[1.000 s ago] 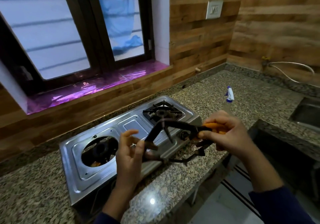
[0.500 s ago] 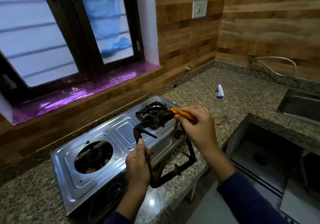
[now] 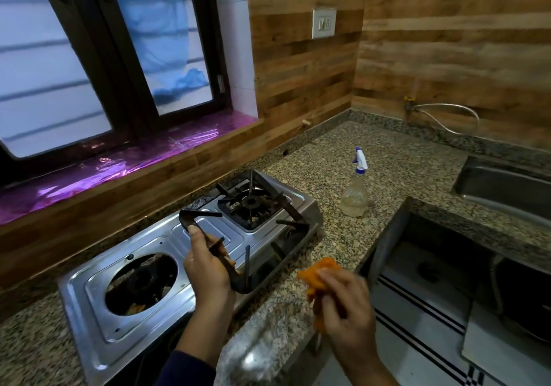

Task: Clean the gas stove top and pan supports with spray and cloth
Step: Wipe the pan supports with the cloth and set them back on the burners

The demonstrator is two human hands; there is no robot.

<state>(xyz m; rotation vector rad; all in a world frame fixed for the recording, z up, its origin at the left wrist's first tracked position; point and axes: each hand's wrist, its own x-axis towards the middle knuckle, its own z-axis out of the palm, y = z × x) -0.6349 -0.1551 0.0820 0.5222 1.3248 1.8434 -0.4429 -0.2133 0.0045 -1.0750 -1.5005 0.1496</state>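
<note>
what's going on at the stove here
A person is cleaning a two-burner gas stove. The left hand holds a black pan support lifted off the left burner, which sits uncovered. The right hand grips a crumpled orange cloth, held apart from the support. The right burner's support is in place. A spray bottle stands untouched on the granite counter beside the stove.

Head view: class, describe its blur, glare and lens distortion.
Head view: the right hand and its orange cloth are motion-blurred; a bright glint sits on the granite counter edge; the window frame leans from wide-angle distortion; the spray bottle stays fairly sharp.
</note>
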